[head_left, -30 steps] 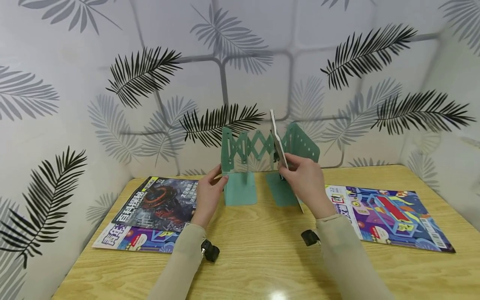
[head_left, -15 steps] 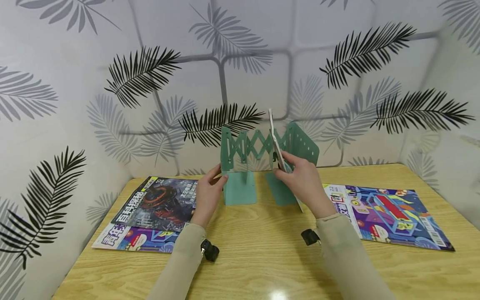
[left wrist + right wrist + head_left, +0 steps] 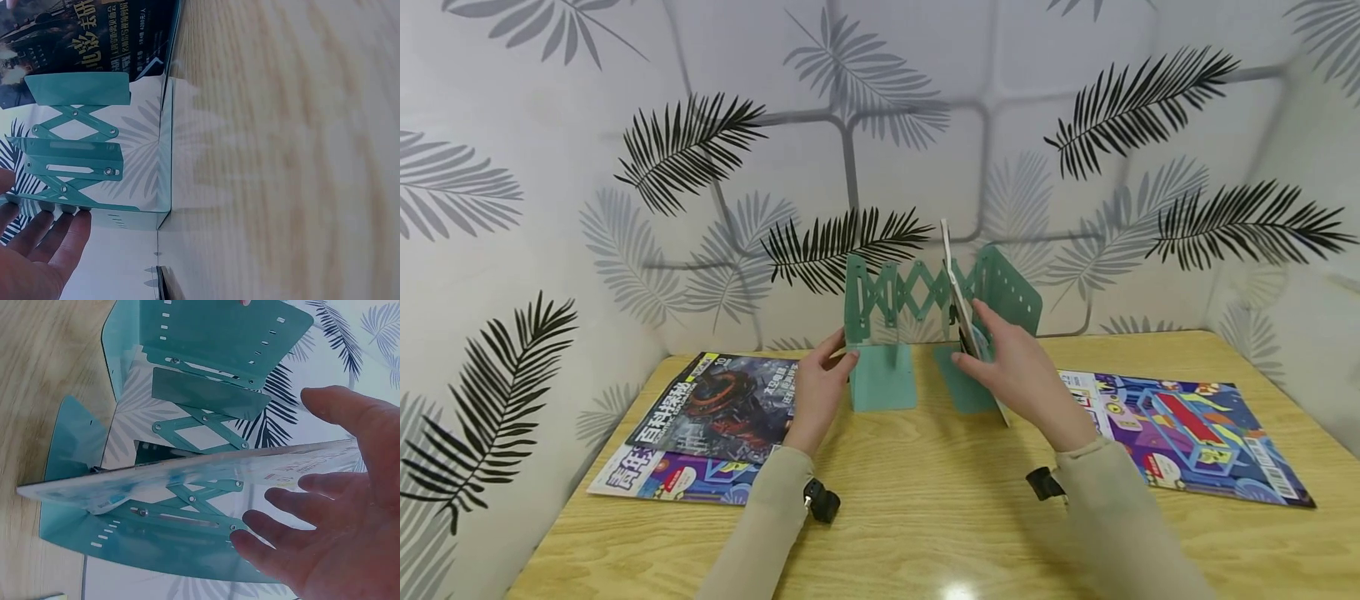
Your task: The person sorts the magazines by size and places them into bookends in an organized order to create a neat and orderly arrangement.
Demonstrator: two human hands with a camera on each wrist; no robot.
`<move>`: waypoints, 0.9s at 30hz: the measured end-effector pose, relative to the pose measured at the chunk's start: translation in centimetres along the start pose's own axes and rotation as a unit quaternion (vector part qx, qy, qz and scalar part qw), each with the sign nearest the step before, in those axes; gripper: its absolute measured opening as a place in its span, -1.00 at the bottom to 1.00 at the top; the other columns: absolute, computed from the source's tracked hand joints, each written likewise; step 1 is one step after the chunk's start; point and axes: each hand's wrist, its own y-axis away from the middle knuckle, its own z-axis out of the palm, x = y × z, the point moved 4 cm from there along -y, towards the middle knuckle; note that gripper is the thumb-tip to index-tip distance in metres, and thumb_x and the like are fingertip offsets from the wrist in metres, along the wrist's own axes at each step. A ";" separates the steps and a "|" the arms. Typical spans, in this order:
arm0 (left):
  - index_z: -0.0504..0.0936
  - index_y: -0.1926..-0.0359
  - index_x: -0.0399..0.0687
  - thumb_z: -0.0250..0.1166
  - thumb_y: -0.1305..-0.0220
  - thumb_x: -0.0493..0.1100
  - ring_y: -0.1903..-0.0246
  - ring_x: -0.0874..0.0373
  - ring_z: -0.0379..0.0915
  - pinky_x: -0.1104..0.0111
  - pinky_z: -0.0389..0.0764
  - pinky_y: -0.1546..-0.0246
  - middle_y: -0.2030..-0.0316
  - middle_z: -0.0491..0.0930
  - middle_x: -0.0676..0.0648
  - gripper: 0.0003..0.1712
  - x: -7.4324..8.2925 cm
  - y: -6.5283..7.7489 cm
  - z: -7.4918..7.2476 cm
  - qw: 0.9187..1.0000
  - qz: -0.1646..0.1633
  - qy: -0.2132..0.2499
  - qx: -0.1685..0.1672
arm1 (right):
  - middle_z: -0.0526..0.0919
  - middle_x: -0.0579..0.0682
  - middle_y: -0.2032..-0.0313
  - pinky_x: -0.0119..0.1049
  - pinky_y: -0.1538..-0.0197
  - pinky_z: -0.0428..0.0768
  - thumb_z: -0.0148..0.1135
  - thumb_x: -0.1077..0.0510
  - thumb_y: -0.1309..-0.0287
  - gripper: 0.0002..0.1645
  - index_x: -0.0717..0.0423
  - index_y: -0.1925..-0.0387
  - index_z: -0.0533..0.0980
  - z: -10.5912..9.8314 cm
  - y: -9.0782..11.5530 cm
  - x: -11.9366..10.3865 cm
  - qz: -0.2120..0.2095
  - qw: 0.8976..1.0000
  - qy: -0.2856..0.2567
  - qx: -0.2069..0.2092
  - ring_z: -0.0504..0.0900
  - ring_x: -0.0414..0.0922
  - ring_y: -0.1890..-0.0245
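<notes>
A teal expandable book stand [image 3: 883,379] with a folding lattice back stands against the wall. My left hand [image 3: 822,383] grips its left end plate, thumb on one face and fingers on the other, as the left wrist view shows. A thin magazine [image 3: 952,271] stands on edge in the stand's right part, leaning; its dark cover [image 3: 94,37] faces left. My right hand [image 3: 1030,375] is around the magazine's near edge, thumb to the left and fingers to the right. In the right wrist view its fingers [image 3: 269,547] are spread, apart from the magazine.
Left of the stand lies a dark-covered magazine [image 3: 722,408] on top of a purple one [image 3: 677,479]. Another purple magazine [image 3: 1195,433] lies flat on the wooden table [image 3: 910,517] to the right. A leaf-patterned wall covering [image 3: 910,67] rises behind the table.
My right hand has let go of the magazine, its fingers spreading and the wrist shifting right. The magazine stays leaning in the stand, and my left hand keeps its grip.
</notes>
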 end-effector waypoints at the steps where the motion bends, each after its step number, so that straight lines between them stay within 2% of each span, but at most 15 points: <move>1: 0.45 -0.37 0.12 0.24 -0.40 -0.07 -0.09 0.05 0.51 0.12 0.59 0.00 -0.20 0.52 -0.01 -0.46 0.0 0.0 0.0 1.000 0.000 0.000 0.000 | 0.44 0.23 -0.26 0.11 -0.10 0.46 0.26 -0.11 -0.29 0.01 0.09 -0.55 -0.03 0.0 0.1 0.1 -0.007 1.000 0.004 -0.002 0.49 0.19 -0.16; 2: 0.45 -0.37 0.12 0.24 -0.40 -0.07 -0.10 0.06 0.51 0.12 0.59 0.00 -0.20 0.52 -0.01 -0.46 0.0 0.0 0.0 1.000 -0.001 -0.001 0.000 | 0.32 0.23 -0.36 0.14 -0.20 0.40 0.26 -0.11 -0.29 0.01 0.12 -0.55 -0.03 -0.1 0.3 0.1 -0.014 1.000 0.007 -0.004 0.36 0.20 -0.29; 3: 0.45 -0.37 0.11 0.24 -0.40 -0.07 -0.10 0.05 0.51 0.12 0.59 -0.01 -0.20 0.52 -0.01 -0.46 0.0 0.0 0.0 1.000 -0.002 -0.002 0.000 | 0.25 0.23 -0.40 0.15 -0.27 0.33 0.26 -0.10 -0.30 0.01 0.13 -0.55 -0.03 -0.1 0.5 0.2 -0.019 1.000 0.009 -0.008 0.29 0.21 -0.34; 6: 0.44 -0.38 0.12 0.24 -0.40 -0.07 -0.10 0.06 0.51 0.12 0.59 -0.01 -0.20 0.52 0.00 -0.45 0.0 0.0 0.0 1.000 -0.005 -0.002 -0.001 | 0.15 0.21 -0.45 0.16 -0.34 0.22 0.25 -0.11 -0.31 0.00 0.13 -0.55 -0.03 -0.2 1.2 0.3 -0.027 0.999 0.025 -0.017 0.17 0.22 -0.40; 13: 0.45 -0.37 0.16 0.24 -0.39 -0.04 -0.08 0.13 0.51 0.16 0.59 -0.01 -0.18 0.52 0.06 -0.46 -0.1 -0.1 -0.1 1.000 -0.008 -0.008 0.001 | 0.11 0.19 -0.47 0.20 -0.35 0.17 0.23 -0.13 -0.31 -0.04 0.09 -0.54 0.02 -0.8 2.9 0.4 -0.037 0.997 0.070 -0.019 0.10 0.24 -0.42; 17: 0.45 -0.37 0.13 0.24 -0.40 -0.06 -0.08 0.10 0.52 0.15 0.59 0.00 -0.18 0.52 0.04 -0.46 -0.1 -0.1 0.0 1.000 -0.006 -0.005 0.001 | 0.10 0.19 -0.47 0.23 -0.35 0.15 0.24 -0.11 -0.31 -0.07 0.12 -0.53 0.07 -1.1 3.7 0.7 -0.044 0.995 0.092 -0.023 0.07 0.23 -0.44; 27: 0.42 -0.39 0.05 0.24 -0.40 -0.06 -0.09 0.07 0.51 0.11 0.58 -0.02 -0.20 0.51 0.01 -0.43 -0.1 0.0 0.0 1.000 -0.003 0.000 -0.002 | 0.20 0.24 -0.42 0.26 -0.32 0.18 0.32 -0.04 -0.25 -0.12 0.22 -0.46 0.21 -1.3 5.6 1.8 -0.085 0.986 0.146 0.000 0.15 0.27 -0.39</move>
